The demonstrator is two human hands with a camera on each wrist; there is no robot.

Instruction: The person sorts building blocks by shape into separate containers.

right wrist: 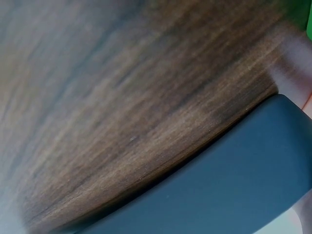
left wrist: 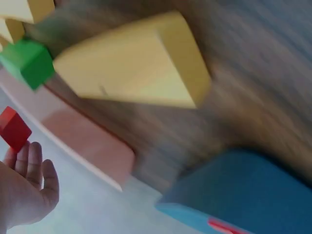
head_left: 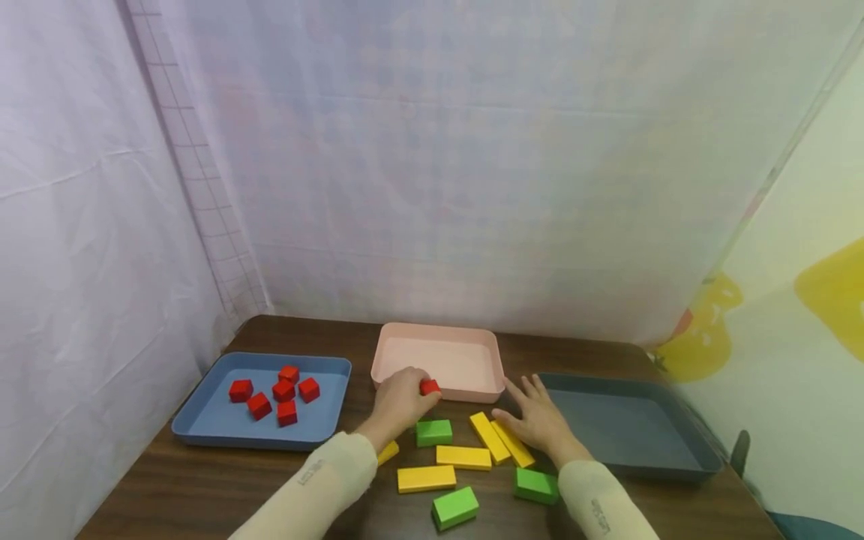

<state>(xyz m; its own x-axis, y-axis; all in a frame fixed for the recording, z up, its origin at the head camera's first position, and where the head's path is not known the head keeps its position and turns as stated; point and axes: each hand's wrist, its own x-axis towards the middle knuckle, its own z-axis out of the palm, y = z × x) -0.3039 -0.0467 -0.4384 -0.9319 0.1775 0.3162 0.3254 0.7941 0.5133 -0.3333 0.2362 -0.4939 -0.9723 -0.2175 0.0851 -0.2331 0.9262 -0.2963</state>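
My left hand [head_left: 400, 403] pinches a red cube [head_left: 429, 387] near the front rim of the pink tray [head_left: 432, 395]. In the left wrist view the same red cube [left wrist: 15, 129] sits at the fingertips. My right hand [head_left: 540, 421] has its fingers spread, with nothing seen in it. It is between two slanting yellow blocks [head_left: 490, 437] and the dark grey tray [head_left: 628, 471]. A green block [head_left: 434, 433] lies just to the right of the left wrist. Several other red cubes [head_left: 259, 406] lie in the blue tray [head_left: 253, 439] at left.
On the dark wooden table [head_left: 364, 510] lie more yellow blocks [head_left: 427, 478] and green blocks [head_left: 455, 508] in front of the hands. One yellow block [head_left: 388, 452] is partly hidden by the left arm. A white curtain [head_left: 439, 187] hangs behind the table.
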